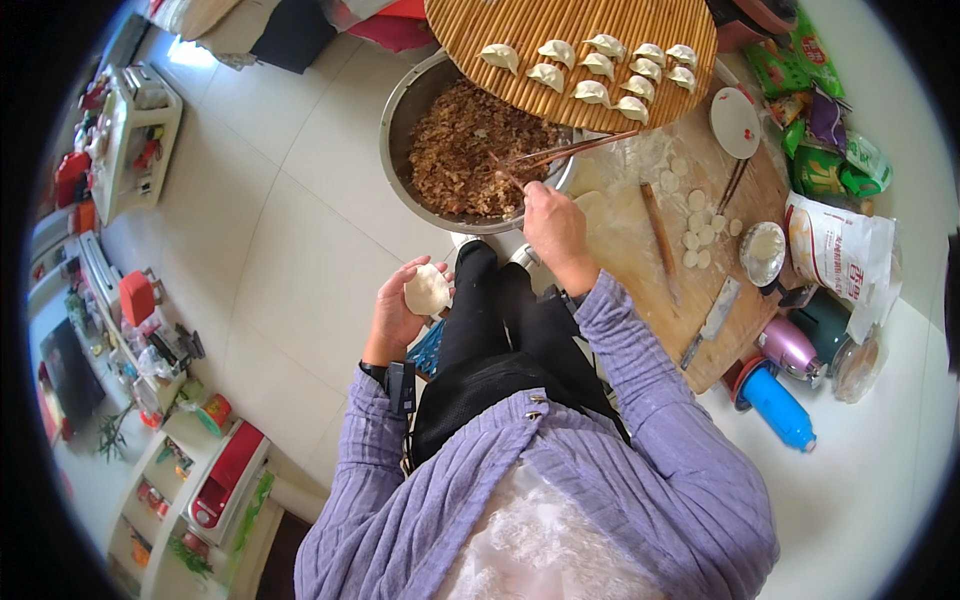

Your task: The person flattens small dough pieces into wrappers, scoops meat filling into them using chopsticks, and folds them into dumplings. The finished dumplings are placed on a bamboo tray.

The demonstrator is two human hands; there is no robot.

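Observation:
A flat round dumpling wrapper (427, 290) lies on the palm and fingers of my left hand (397, 300), held out over the floor beside my knee. My right hand (556, 229) grips a thin brown wooden utensil (510, 172), and its tip reaches into the minced filling (469, 142). Whether it is one stick or a pair I cannot tell. The filling sits in a wide metal basin (391, 161). A pair of chopsticks (574, 149) rests across the basin's right side. Several folded dumplings (592, 92) stand on a round slatted tray (517, 22), which overlaps the basin's far edge.
On the floured wooden board (626, 255) to my right lie a rolling pin (658, 236), several dough pieces (697, 225), a cleaver (712, 319) and a small metal bowl (763, 251). Behind them stand a flour bag (840, 251) and bottles (780, 409). Shelves (142, 142) line the left.

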